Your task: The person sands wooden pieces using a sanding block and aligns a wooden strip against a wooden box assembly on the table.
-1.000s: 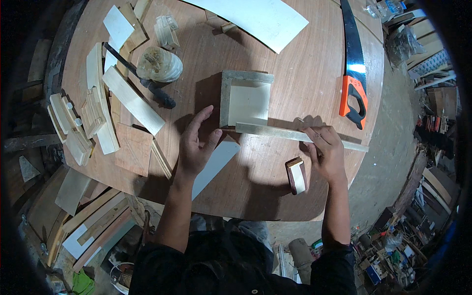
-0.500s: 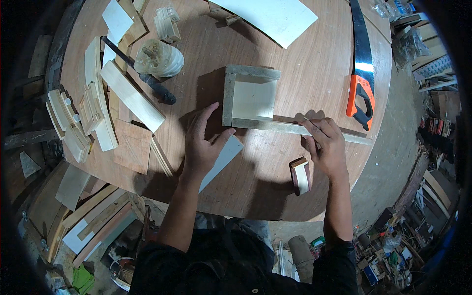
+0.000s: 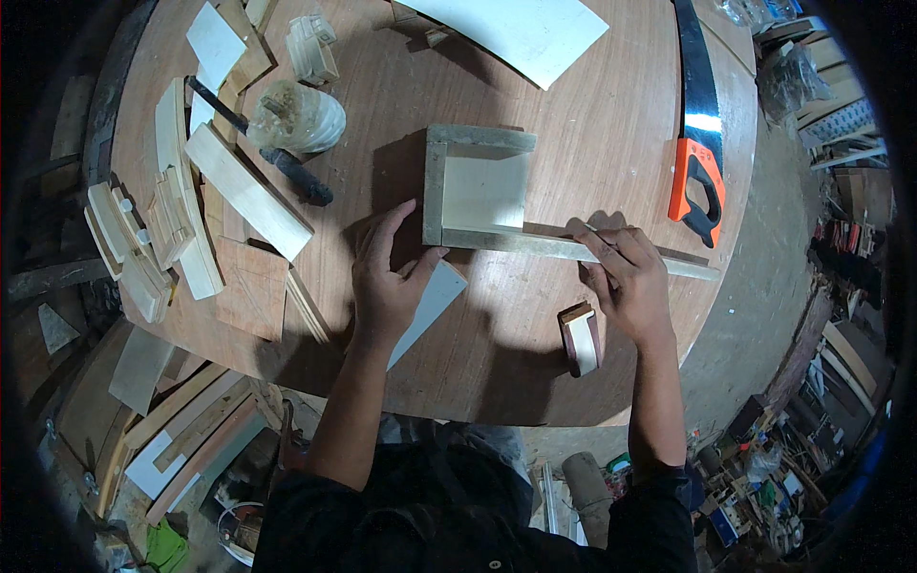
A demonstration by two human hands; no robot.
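Note:
A small open wooden box (image 3: 433, 191) with grey-brown edges and a pale bottom lies on the table. Along its near side runs a long thin wooden strip (image 3: 535, 244), which sticks out far to the right. My right hand (image 3: 626, 282) pinches this strip beyond the box, thumb below and fingers above. A thin pointed stick, perhaps a pencil (image 3: 589, 226), pokes out between those fingers. At the box's near left corner is my left hand (image 3: 390, 282), forefinger and thumb spread, the thumb tip at the corner. Below it lies a pale triangular piece (image 3: 435, 298).
A sanding-block-like piece (image 3: 581, 341) lies near my right wrist. Farther right is a handsaw (image 3: 697, 191) with an orange and black handle. A cloudy jar (image 3: 304, 119), a hammer-like tool (image 3: 296, 177) and several wood pieces (image 3: 250, 191) fill the left. A white sheet (image 3: 525, 33) lies at the back.
The whole view has shifted slightly, so things on the table appear a little farther left. Both hands keep nearly the same places at the box and strip.

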